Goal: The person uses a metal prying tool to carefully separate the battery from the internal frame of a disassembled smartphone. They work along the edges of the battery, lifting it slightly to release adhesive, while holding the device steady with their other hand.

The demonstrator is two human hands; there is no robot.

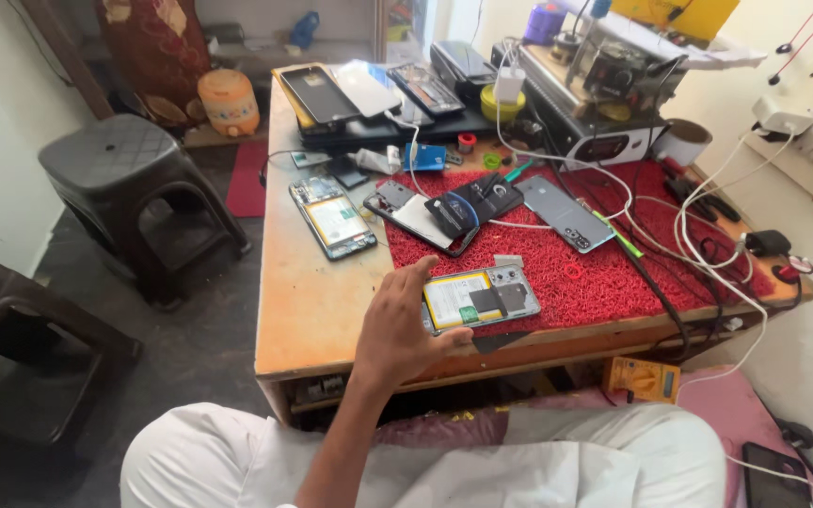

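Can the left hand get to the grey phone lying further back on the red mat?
Probably yes. The left hand is at the opened phone near the table's front edge, and the grey phone lies further back on the red mat. Only thin white cables run beside it; nothing covers it.
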